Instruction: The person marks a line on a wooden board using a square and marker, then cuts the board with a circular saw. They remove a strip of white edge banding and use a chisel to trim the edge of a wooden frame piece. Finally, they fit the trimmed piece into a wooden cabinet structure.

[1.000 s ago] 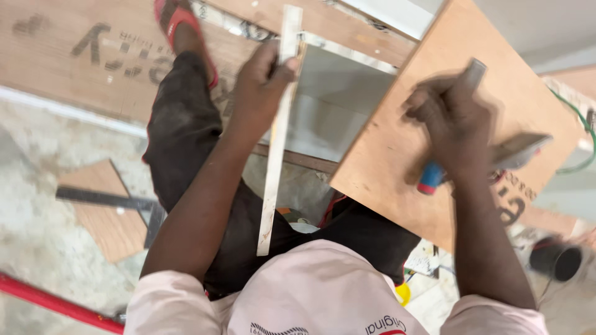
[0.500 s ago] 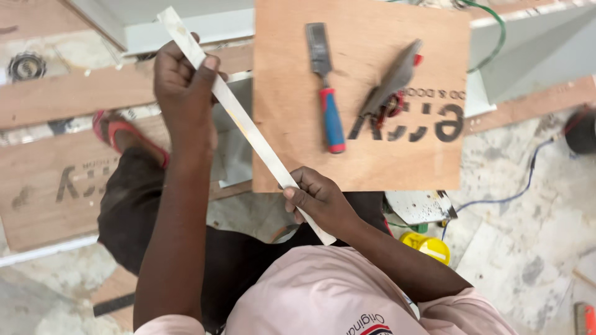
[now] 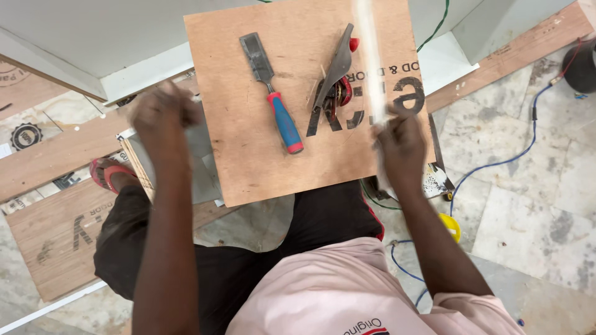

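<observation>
White strip [image 3: 369, 62] is up over the plywood board [image 3: 248, 167], blurred, with the right hand [image 3: 402, 144] closed round its lower end. Left hand [image 3: 162, 121] hangs off the board's left edge, blurred, grip unclear; chisel [image 3: 273, 93] lies on the board.

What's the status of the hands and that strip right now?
Right hand grips white strip, blurred, upright over plywood board. Left hand empty, apart. Chisel and trowel lie on board beside strip.

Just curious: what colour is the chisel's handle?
Blue with a red end, on the chisel; clearest in the head view.
</observation>
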